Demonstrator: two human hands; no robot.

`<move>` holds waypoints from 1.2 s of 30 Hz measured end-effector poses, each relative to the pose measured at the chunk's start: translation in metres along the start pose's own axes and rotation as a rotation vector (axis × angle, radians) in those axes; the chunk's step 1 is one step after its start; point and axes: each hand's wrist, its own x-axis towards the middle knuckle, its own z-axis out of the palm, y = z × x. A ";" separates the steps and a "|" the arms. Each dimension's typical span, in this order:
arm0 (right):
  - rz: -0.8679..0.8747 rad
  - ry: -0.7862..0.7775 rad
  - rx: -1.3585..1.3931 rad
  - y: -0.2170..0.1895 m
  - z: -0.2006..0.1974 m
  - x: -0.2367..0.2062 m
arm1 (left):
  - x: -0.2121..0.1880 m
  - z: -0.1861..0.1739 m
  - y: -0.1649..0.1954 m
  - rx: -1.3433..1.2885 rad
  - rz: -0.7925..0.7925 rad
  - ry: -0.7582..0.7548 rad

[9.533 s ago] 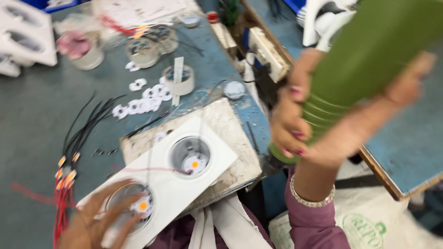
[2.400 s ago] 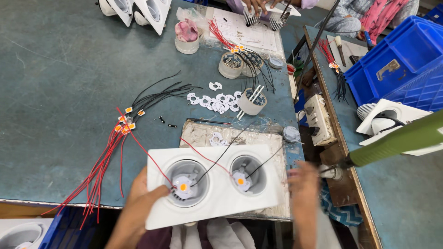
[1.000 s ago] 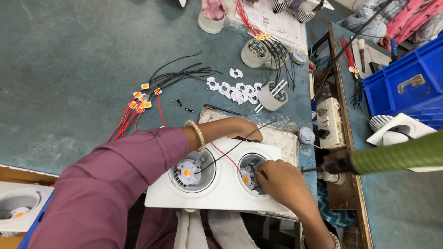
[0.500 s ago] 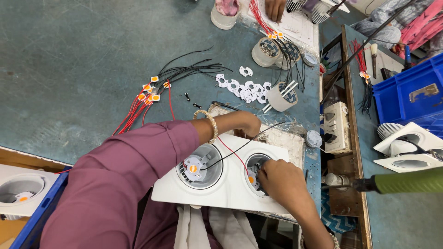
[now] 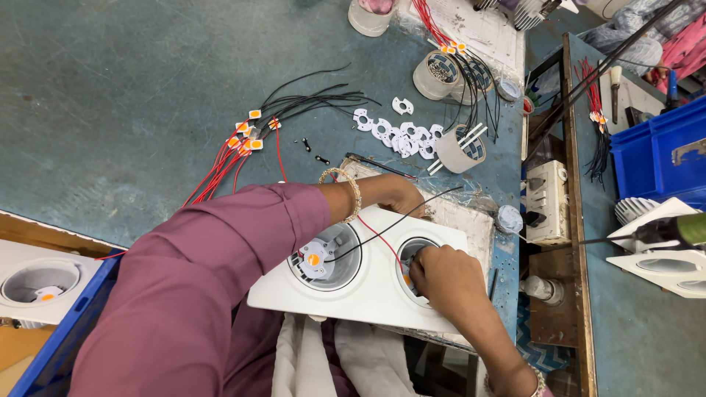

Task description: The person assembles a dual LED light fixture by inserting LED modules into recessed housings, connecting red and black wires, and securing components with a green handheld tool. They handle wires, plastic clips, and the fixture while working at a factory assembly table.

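- Since half a second ago both hands have stayed on the white twin-light housing [image 5: 368,290], and the view has shifted only slightly
- Left hand [image 5: 397,195], sleeve in purple, rests curled on the housing's far edge; whether its grip closes on anything cannot be told
- Right hand [image 5: 445,276] has fingers pinched together inside the right round opening, grip on a small part hidden from view
- Left opening shows an orange LED chip [image 5: 314,259] with red and black wires
- Housing lies at the near edge of the counter [image 5: 132,95], with white ring parts [image 5: 401,132] and a tape roll [image 5: 462,149] beyond
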 end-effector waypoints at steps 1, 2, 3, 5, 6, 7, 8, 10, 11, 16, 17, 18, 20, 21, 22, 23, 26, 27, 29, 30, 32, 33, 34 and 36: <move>0.003 0.001 0.001 -0.001 0.001 0.001 | -0.002 0.000 0.001 0.022 0.000 0.006; 0.006 0.003 0.002 -0.001 0.002 0.001 | -0.005 0.000 0.003 0.035 -0.012 0.018; 0.008 0.004 0.004 -0.002 0.003 0.002 | -0.008 0.000 0.004 0.048 -0.025 0.030; -0.022 0.012 -0.042 -0.006 0.007 0.005 | -0.014 0.000 0.006 0.059 -0.044 0.059; -0.035 0.017 -0.064 -0.007 0.009 0.006 | -0.016 0.000 0.007 0.059 -0.051 0.075; -0.035 0.013 -0.070 -0.007 0.010 0.007 | -0.017 0.001 0.008 0.060 -0.057 0.091; -0.038 0.009 -0.076 -0.007 0.011 0.008 | -0.018 0.001 0.008 0.043 -0.044 0.086; -0.041 0.006 -0.077 -0.006 0.013 0.009 | -0.018 0.001 0.010 0.008 -0.016 0.073; -0.042 0.007 -0.073 -0.006 0.012 0.008 | -0.019 0.001 0.012 -0.010 -0.001 0.066; -0.019 0.056 -0.050 -0.004 0.004 0.001 | -0.025 0.001 0.019 -0.114 0.038 0.079; -0.012 0.081 -0.047 -0.004 0.002 -0.002 | -0.027 0.001 0.020 -0.113 0.034 0.089; -0.004 0.106 -0.041 -0.004 0.000 -0.004 | -0.029 0.002 0.022 -0.101 0.031 0.101; 0.025 0.108 -0.002 -0.005 -0.005 -0.009 | -0.030 0.003 0.024 -0.079 0.023 0.126; 0.042 0.109 0.016 -0.005 -0.007 -0.012 | -0.031 0.003 0.024 -0.071 0.017 0.136; 0.004 0.140 0.032 -0.005 -0.008 -0.013 | -0.031 0.004 0.025 -0.068 0.016 0.142; -0.034 0.172 0.048 -0.004 -0.009 -0.015 | -0.030 0.004 0.025 -0.061 0.010 0.148; -0.109 0.185 0.014 -0.001 -0.011 -0.014 | -0.029 0.005 0.025 -0.051 0.006 0.159; -0.128 0.176 -0.013 0.001 -0.011 -0.013 | -0.029 0.005 0.025 -0.049 0.004 0.162; -0.262 0.224 -0.037 0.005 -0.012 -0.011 | -0.029 0.005 0.025 -0.046 0.005 0.169; -0.329 0.248 -0.050 0.007 -0.012 -0.010 | -0.028 0.006 0.027 -0.048 0.003 0.173; -0.350 0.259 -0.064 0.009 -0.012 -0.009 | -0.028 0.006 0.028 -0.049 0.013 0.180; -0.361 0.265 -0.071 0.010 -0.013 -0.009 | -0.029 0.006 0.028 -0.050 0.015 0.183; -0.359 0.282 -0.068 0.010 -0.013 -0.009 | -0.029 0.006 0.029 -0.051 0.017 0.185; -0.355 0.314 -0.059 0.009 -0.014 -0.009 | -0.030 0.006 0.029 -0.057 0.024 0.191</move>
